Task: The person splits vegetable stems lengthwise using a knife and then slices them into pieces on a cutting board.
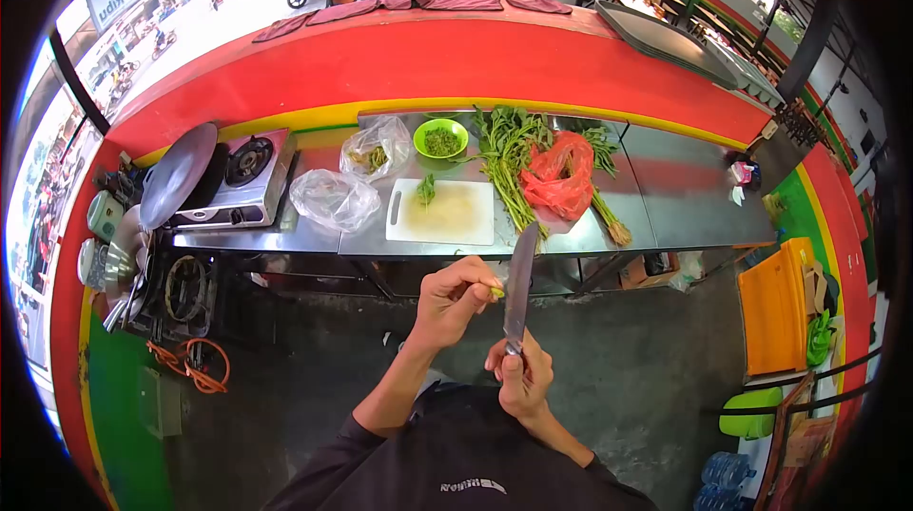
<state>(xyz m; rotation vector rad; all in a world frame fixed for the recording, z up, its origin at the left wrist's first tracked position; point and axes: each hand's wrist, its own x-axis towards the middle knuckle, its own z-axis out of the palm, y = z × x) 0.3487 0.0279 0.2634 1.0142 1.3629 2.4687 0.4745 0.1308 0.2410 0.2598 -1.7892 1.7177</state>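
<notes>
a: head view: how should you work?
b: angle the knife (519, 288) edge away from your left hand (449, 304); move slowly.
a: pose?
b: left pinches a small yellow-green piece (497, 293) just beside the blade; right hand (524, 378) grips the handle, blade toward the counter (609, 243).

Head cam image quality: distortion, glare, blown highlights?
Head view: strong fisheye, bowing the red wall, with dark vignetting at the corners; head view: street washed out toward the left edge; head view: soft sheen on the steel counter; head view: knife outline readable, tiny yellow-green piece lacks detail.
</notes>
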